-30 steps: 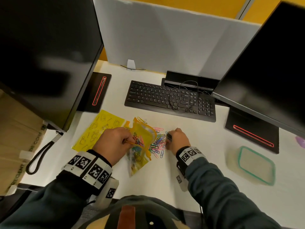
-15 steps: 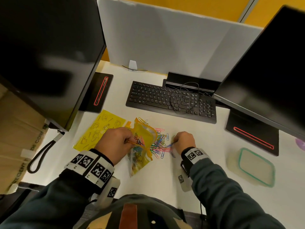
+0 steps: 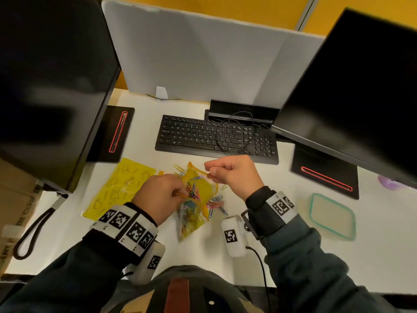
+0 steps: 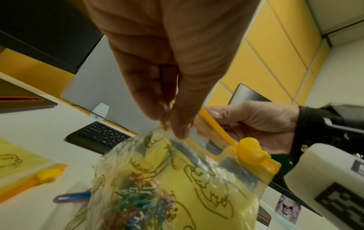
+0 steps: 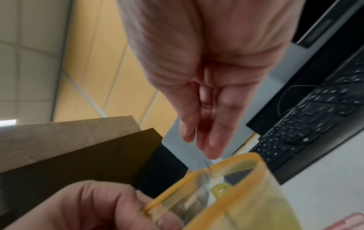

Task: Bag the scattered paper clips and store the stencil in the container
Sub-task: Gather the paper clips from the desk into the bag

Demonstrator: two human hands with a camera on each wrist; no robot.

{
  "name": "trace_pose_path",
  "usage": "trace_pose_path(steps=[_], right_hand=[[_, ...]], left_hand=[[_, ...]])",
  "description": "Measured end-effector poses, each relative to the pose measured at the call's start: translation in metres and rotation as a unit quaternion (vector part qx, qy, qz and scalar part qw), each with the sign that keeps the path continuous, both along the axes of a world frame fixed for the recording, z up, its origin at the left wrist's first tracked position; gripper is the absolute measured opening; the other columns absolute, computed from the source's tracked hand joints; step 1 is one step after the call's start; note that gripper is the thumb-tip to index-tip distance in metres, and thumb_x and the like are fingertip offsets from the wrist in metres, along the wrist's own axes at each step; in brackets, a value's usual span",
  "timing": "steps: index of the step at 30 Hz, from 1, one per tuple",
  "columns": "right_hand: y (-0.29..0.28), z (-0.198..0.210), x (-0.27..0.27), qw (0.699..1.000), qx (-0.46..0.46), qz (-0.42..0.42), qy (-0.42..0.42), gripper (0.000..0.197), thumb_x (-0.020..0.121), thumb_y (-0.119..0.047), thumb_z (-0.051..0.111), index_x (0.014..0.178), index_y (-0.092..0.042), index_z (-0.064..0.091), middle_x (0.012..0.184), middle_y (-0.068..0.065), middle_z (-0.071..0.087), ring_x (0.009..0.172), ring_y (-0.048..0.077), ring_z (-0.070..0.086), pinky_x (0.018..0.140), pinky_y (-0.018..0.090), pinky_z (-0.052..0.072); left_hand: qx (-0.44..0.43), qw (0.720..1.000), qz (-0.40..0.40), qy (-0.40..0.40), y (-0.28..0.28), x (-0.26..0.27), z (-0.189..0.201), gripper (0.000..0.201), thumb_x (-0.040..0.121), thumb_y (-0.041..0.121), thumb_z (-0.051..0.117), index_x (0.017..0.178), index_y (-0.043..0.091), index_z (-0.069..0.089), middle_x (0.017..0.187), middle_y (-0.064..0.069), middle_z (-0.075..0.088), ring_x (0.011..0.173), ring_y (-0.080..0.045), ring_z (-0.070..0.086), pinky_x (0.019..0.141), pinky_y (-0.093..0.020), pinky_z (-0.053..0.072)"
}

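A yellow zip bag [image 3: 194,213] with an orange strip lies mouth-up on the desk, coloured paper clips [image 4: 138,207] inside it. My left hand [image 3: 178,194] pinches the near edge of its mouth [image 4: 173,124]. My right hand [image 3: 211,173] hovers at the far rim, thumb pressed to fingertips [image 5: 204,146] on a small pale, blurred clip over the mouth of the bag [image 5: 246,186]. Several loose clips [image 3: 216,203] lie right of the bag. The yellow stencil [image 3: 117,188] lies flat to the left. The teal-rimmed container [image 3: 331,215] stands far right, lid on.
A black keyboard [image 3: 216,138] lies behind the bag. Two dark monitors [image 3: 49,86] [image 3: 361,91] overhang both sides, their stands [image 3: 112,134] [image 3: 325,177] on the desk. A grey partition closes the back. A black strap loop [image 3: 29,236] hangs at the left edge.
My right hand left the clip pile on the desk and rose to the bag's mouth. The left hand kept its hold on the bag. Fewer clips lie loose.
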State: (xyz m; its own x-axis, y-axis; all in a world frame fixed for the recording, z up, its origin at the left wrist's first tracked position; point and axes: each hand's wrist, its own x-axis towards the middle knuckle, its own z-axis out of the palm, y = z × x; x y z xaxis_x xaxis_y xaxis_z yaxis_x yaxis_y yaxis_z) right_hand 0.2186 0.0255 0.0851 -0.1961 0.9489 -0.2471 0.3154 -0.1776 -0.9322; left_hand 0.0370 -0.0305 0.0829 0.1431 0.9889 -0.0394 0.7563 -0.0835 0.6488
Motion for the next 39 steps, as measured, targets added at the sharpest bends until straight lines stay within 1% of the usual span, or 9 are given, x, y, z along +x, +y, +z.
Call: trace_pose_path(steps=[3,5,7,9,12,16,19,31,39], right_hand=[[0.001,-0.013,0.02,0.999,-0.004,-0.047,-0.015,0.02,0.085,0.002,0.058,0.081,-0.013,0.071,0.078,0.008,0.069,0.064,0.016,0.064,0.06,0.022,0.056],[-0.001,-0.033,0.035,0.991,-0.012,-0.067,-0.116,0.026,0.083,0.002,0.058,0.067,-0.017,0.065,0.069,0.005,0.066,0.052,0.013,0.057,0.05,0.023,0.051],[-0.009,-0.053,0.042,0.971,-0.048,-0.051,-0.227,0.015,0.077,-0.01,0.072,0.07,-0.015,0.06,0.063,-0.003,0.06,0.048,0.009,0.053,0.049,0.022,0.046],[-0.019,-0.07,0.037,0.949,-0.077,-0.013,-0.304,0.038,0.065,-0.031,0.083,0.09,-0.015,0.059,0.078,-0.003,0.057,0.067,0.013,0.056,0.06,0.023,0.044],[-0.025,-0.085,0.018,0.928,-0.055,0.052,-0.364,0.076,0.059,-0.042,0.083,0.121,-0.014,0.049,0.112,0.005,0.049,0.104,0.023,0.052,0.089,0.031,0.045],[-0.024,-0.095,0.001,0.901,0.0,0.101,-0.422,0.045,0.078,-0.024,0.068,0.118,-0.008,0.054,0.119,0.012,0.048,0.11,0.031,0.05,0.093,0.034,0.045],[-0.021,-0.098,-0.002,0.894,0.028,0.101,-0.436,0.023,0.088,-0.011,0.051,0.107,-0.005,0.061,0.112,0.015,0.056,0.101,0.033,0.058,0.088,0.034,0.048],[-0.018,-0.091,0.003,0.873,0.024,0.122,-0.472,0.025,0.091,-0.004,0.04,0.106,-0.001,0.058,0.111,0.019,0.062,0.103,0.033,0.058,0.083,0.032,0.045],[-0.01,-0.052,0.014,0.93,0.054,0.017,-0.363,0.014,0.082,-0.005,0.057,0.089,-0.006,0.07,0.089,0.013,0.071,0.083,0.026,0.063,0.069,0.02,0.038]], left_hand=[[-0.003,1.0,0.006,0.002,0.0,-0.003,0.0,0.005,0.071,0.007,0.07,0.074,0.011,0.071,0.068,0.008,0.055,0.065,-0.009,0.048,0.072,-0.023,0.042],[-0.005,1.0,0.02,0.001,0.0,-0.007,-0.001,0.006,0.071,0.006,0.07,0.073,0.012,0.071,0.069,0.006,0.055,0.067,-0.012,0.049,0.07,-0.023,0.041],[-0.008,1.0,0.028,-0.002,-0.002,-0.011,-0.002,0.007,0.071,0.004,0.069,0.073,0.011,0.071,0.07,0.005,0.056,0.067,-0.012,0.049,0.069,-0.023,0.04],[-0.011,0.999,0.032,-0.004,-0.003,-0.013,-0.003,0.007,0.071,0.003,0.069,0.072,0.01,0.071,0.067,0.007,0.055,0.067,-0.013,0.05,0.069,-0.023,0.041],[-0.015,0.999,0.035,-0.004,-0.004,-0.015,-0.005,0.008,0.071,0.004,0.069,0.074,0.01,0.072,0.067,0.009,0.054,0.067,-0.014,0.052,0.067,-0.022,0.041],[-0.028,0.998,0.049,-0.01,-0.008,-0.019,-0.009,0.008,0.071,0.003,0.069,0.074,0.011,0.071,0.065,0.012,0.053,0.066,-0.013,0.051,0.063,-0.019,0.04],[-0.033,0.998,0.058,-0.019,-0.01,-0.022,-0.01,0.008,0.071,0.003,0.069,0.073,0.011,0.071,0.066,0.01,0.055,0.064,-0.012,0.051,0.064,-0.023,0.043],[-0.04,0.997,0.068,-0.024,-0.013,-0.022,-0.01,0.007,0.071,0.004,0.069,0.075,0.01,0.071,0.077,-0.003,0.065,0.069,-0.015,0.053,0.071,-0.027,0.045],[-0.04,0.998,0.055,-0.015,-0.01,-0.02,-0.008,0.007,0.072,0.005,0.068,0.078,0.008,0.071,0.083,-0.006,0.068,0.071,-0.015,0.052,0.07,-0.026,0.044]])
